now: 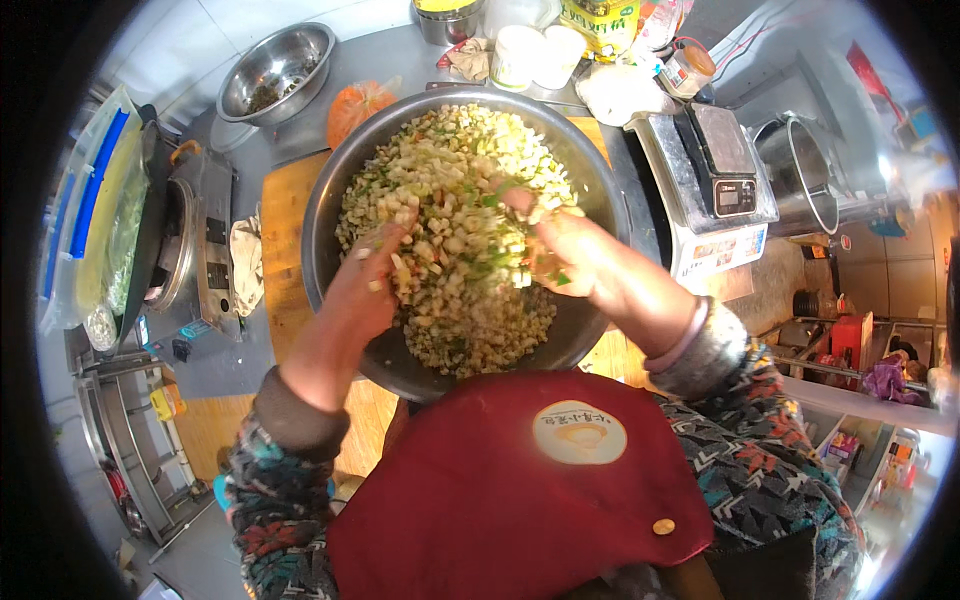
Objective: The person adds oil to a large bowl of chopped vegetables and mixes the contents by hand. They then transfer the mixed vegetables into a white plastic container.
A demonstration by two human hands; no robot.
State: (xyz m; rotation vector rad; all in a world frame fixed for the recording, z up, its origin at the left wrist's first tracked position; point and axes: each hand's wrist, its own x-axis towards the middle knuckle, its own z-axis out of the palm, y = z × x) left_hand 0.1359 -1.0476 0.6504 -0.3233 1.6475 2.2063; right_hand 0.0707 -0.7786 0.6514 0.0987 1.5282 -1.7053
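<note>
A large stainless steel bowl (619,225) stands before me, heaped with a finely diced pale vegetable mixture (465,142) flecked with green and reddish bits. At the bowl's left side, my left hand (367,277) is sunk into the heap, with pieces lifted on its fingers and clinging to its skin. My right hand (562,240) cups more of the mixture at the right, slightly blurred. Loose pieces between the two hands are also blurred. Part of the fingers of both hands is hidden by the food. Beneath the bowl lies a wooden board (289,255).
A smaller metal bowl (277,75) with dark scraps and a bag of orange shreds (360,109) sit behind at left. White tubs (517,58) and a yellow seasoning bag (600,26) line the back. Scales (720,165) and a metal pot (799,176) stand right; a cloth (246,262) lies left.
</note>
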